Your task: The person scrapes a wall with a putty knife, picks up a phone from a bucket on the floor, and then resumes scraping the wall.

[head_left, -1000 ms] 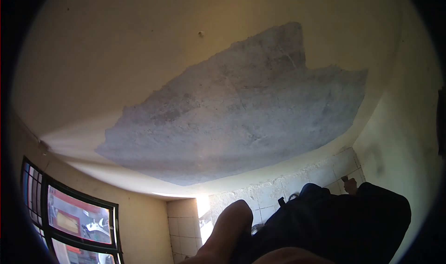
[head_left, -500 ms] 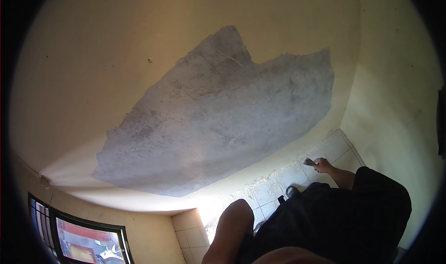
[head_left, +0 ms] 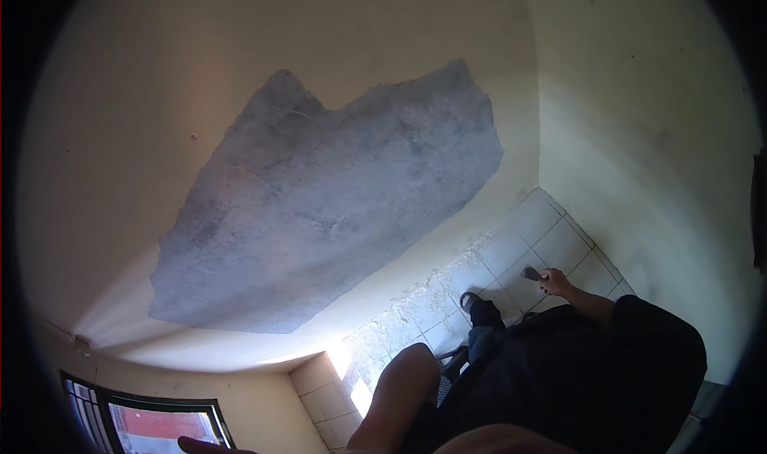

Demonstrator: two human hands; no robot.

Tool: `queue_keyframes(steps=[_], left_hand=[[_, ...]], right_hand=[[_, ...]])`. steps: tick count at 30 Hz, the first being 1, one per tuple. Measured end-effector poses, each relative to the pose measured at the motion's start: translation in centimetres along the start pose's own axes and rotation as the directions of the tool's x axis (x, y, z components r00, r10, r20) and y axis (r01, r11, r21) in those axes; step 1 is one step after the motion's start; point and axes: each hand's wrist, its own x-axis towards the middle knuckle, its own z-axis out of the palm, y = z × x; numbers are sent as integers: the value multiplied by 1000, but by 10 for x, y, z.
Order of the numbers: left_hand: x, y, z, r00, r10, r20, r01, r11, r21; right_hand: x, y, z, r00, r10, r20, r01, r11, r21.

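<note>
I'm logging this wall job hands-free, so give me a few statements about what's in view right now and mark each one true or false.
1. The right hand grips a small flat scraper. True.
2. The big grey bare patch is on the tiled floor. False: it is on the cream wall, above the floor.
3. Pale debris lies on the tiles along the foot of the wall. True.
4. The window is at the upper right of the view. False: it is at the lower left edge.
</note>
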Motion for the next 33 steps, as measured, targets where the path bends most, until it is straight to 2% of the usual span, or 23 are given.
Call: queue_keyframes(steps=[5, 8, 10, 11, 12, 13, 14, 15, 16, 17, 19, 21, 24, 27, 29, 31, 33], left_hand=[[-4, 35, 59, 996, -87, 0, 81, 931, -355], [-13, 47, 90, 981, -196, 4, 166, 818, -551], [-34, 36, 94, 950, -311, 24, 256, 732, -631], [-53, 14, 71, 931, -292, 218, 364, 753, -548], [-83, 10, 85, 871, -485, 72, 442, 713, -544], [-118, -1, 75, 744, -658, 118, 606, 589, -534], [-157, -9, 73, 588, -791, 169, 788, 511, -344], [-183, -17, 67, 323, -907, 270, 946, 308, -96], [-211, -22, 61, 67, -935, 348, 998, 64, -21], [-235, -23, 53, -126, -927, 352, 988, -85, 129], [-282, -22, 22, -205, -920, 334, 938, -87, 336], [-297, -23, 1, -299, -926, 230, 904, -197, 380], [-302, -41, -15, -259, -958, 119, 929, -214, 303], [-302, -77, -8, -180, -978, 102, 918, -130, 375], [-310, -107, -2, -159, -973, 170, 890, -67, 450], [-326, -139, 7, -167, -943, 288, 846, 13, 533], [-348, -168, 14, -196, -889, 414, 826, 78, 558]], right_hand=[[-77, 53, -42, 975, 138, -172, -102, 974, 202], [-90, 68, -59, 943, 161, -292, -75, 955, 286], [-85, 67, -69, 920, 194, -340, -39, 909, 415], [-78, 63, -73, 910, 209, -359, -13, 878, 479], [-71, 58, -76, 911, 207, -356, 19, 843, 538], [-63, 51, -79, 913, 205, -353, 51, 801, 596], [-54, 41, -82, 914, 203, -352, 84, 753, 652], [-48, 27, -86, 930, 157, -333, 107, 751, 652], [-47, 3, -92, 943, 110, -315, 130, 748, 650], [-48, -26, -98, 953, 64, -298, 153, 746, 648], [-42, -81, -101, 950, 19, -312, 226, 645, 730], [-36, -134, -103, 955, -19, -295, 255, 558, 789], [-27, -204, -112, 966, -81, -247, 254, 499, 829], [-19, -258, -114, 953, -184, -241, 302, 498, 813], [-8, -277, -105, 920, -281, -274, 386, 519, 763], [9, -285, -90, 856, -396, -332, 514, 584, 628], [16, -296, -82, 855, -426, -298, 518, 651, 555]])
